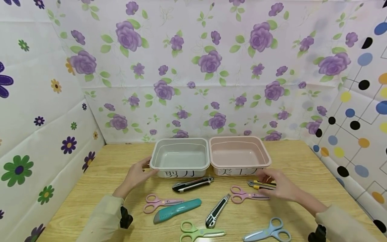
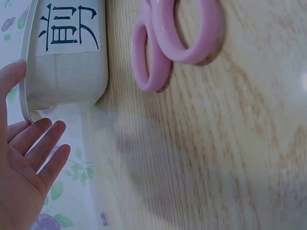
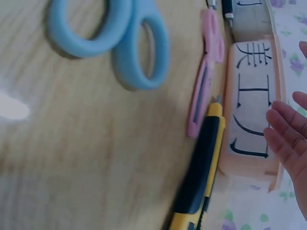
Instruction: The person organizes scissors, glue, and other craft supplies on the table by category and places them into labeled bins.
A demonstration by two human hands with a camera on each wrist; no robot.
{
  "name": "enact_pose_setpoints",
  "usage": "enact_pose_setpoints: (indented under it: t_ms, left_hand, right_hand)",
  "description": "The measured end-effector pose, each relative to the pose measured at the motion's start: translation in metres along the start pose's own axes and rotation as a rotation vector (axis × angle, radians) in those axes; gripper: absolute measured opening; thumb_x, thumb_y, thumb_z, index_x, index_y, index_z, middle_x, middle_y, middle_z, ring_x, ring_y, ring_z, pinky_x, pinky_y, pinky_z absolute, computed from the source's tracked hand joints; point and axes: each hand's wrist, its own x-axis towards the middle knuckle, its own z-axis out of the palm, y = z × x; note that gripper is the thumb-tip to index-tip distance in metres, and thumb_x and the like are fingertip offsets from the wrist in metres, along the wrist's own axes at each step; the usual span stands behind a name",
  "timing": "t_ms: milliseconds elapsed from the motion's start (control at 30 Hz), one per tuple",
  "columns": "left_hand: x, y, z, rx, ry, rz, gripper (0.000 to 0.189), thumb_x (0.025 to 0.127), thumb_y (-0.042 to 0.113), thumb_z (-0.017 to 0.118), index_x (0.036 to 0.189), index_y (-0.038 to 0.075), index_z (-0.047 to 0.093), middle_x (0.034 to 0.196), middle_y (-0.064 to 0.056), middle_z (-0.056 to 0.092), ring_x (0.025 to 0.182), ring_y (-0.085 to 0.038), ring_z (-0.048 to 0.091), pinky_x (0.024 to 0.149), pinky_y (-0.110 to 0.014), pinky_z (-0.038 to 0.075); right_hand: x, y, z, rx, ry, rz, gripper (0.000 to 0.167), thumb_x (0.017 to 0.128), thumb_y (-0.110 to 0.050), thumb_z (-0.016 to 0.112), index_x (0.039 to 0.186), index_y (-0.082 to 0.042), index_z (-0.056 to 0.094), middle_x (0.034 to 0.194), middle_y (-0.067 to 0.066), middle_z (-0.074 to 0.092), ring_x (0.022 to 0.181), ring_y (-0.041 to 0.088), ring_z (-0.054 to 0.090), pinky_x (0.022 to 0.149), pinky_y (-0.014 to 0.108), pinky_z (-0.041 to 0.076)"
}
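Observation:
At the left front corner of the light grey bin [image 1: 179, 173], my left hand [image 1: 136, 174] touches the rim with thumb and fingertips, its fingers fairly straight in the left wrist view. My right hand [image 1: 279, 185] is by the right front corner of the pink bin [image 1: 239, 165], fingers extended and holding nothing; whether they touch the bin I cannot tell. Below that hand lies a yellow-and-black utility knife [image 3: 204, 158], partly hidden in the head view. Beside the knife are pink scissors [image 1: 239, 195]. Another pair of pink scissors [image 2: 187, 43] lies near the left hand.
Between the hands lie a black utility knife [image 1: 192, 184], a teal cutter [image 1: 177, 210] and a black-and-white utility knife [image 1: 217, 211]. Green scissors [image 1: 201, 232] and blue scissors [image 1: 268, 232] are near the front. Both bins carry labels in Chinese characters. Patterned cloth [image 1: 193, 77] stands behind the wooden table [image 1: 121, 154].

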Motion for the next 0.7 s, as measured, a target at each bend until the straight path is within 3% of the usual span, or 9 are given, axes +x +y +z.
enact_pose_setpoints:
  t_ms: [133,267,700]
  left_hand:
    - [0.0,0.001,0.0,0.001,-0.001,0.002,0.069,0.08,0.032,0.07,0.132,-0.004,0.043,0.112,-0.02,0.06,0.095,-0.034,0.061,0.078,-0.047,0.048]
    - [0.0,0.0,0.0,0.008,-0.002,-0.005,0.07,0.08,0.033,0.07,0.132,-0.004,0.042,0.113,-0.02,0.06,0.096,-0.033,0.061,0.077,-0.046,0.049]
    - [0.0,0.001,0.0,0.019,0.004,-0.002,0.07,0.079,0.033,0.07,0.133,-0.004,0.042,0.112,-0.02,0.061,0.096,-0.034,0.061,0.077,-0.047,0.049]
  right_hand:
    - [-0.006,0.002,0.007,0.032,-0.035,0.005,0.037,0.073,-0.017,0.075,0.106,-0.013,0.059,0.085,-0.005,0.059,0.074,0.012,0.057,0.061,0.028,0.05]
    - [-0.011,0.005,0.013,0.066,-0.078,0.003,0.035,0.075,-0.016,0.073,0.105,-0.004,0.059,0.083,0.004,0.06,0.073,0.016,0.058,0.06,0.03,0.05]
    - [-0.019,0.012,0.028,0.077,-0.16,0.1,0.036,0.077,-0.023,0.073,0.105,-0.005,0.06,0.086,0.001,0.059,0.074,0.011,0.055,0.062,0.027,0.047]
